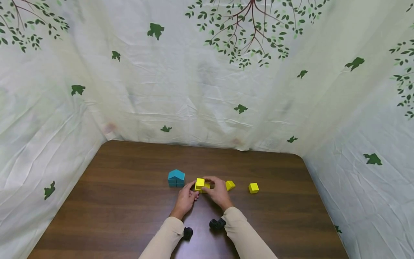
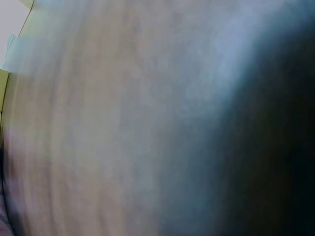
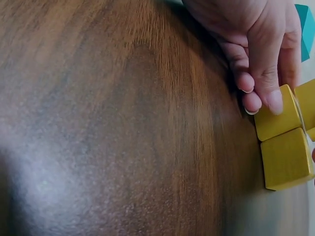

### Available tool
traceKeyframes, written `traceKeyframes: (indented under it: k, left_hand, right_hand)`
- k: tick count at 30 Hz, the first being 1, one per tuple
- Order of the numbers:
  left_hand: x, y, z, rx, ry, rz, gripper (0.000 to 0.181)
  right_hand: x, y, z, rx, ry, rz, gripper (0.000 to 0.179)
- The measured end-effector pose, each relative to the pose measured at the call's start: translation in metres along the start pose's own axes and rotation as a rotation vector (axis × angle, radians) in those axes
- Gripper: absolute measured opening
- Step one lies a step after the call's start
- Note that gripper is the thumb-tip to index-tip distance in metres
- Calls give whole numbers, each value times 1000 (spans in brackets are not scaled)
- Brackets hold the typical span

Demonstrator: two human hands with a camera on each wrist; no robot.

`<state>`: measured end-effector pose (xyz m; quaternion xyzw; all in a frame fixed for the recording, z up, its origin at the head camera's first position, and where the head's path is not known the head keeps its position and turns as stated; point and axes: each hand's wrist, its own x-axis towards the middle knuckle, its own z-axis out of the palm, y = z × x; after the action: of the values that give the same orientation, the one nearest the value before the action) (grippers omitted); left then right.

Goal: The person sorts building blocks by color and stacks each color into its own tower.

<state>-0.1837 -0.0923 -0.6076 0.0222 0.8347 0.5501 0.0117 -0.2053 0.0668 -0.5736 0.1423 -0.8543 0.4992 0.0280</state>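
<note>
Both hands meet at a small stack of yellow cubes on the wooden table. My left hand (image 1: 185, 200) has its thumb on the front of the left lower cube (image 3: 278, 115), with other fingers behind it. My right hand (image 1: 219, 193) curls its thumb and forefinger around the upper yellow cube (image 1: 200, 182), which sits over the left lower one. Beside that stands the right lower cube (image 3: 287, 160), close to the right fingertips. The left wrist view is mostly blurred, with slivers of a yellow block (image 2: 4, 86) at its edge.
Left of the hands stands a teal block house (image 1: 176, 178) with a peaked roof. To the right lie a yellow block with a slanted top (image 1: 230, 185) and a single yellow cube (image 1: 253, 188). A leaf-printed curtain (image 1: 187, 90) surrounds the brown table (image 1: 129, 201).
</note>
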Motion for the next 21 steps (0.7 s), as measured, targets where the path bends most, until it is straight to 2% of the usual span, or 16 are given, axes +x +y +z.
traceKeyframes:
  k: [3,21]
  left_hand:
    - [0,1,0,-1,6,22,45]
    - [0,-2,0,1,1,15,45]
  right_hand:
    - [1,0,0,-14,-11,-14,35]
    - [3,-1,1,-59,-59,10,36]
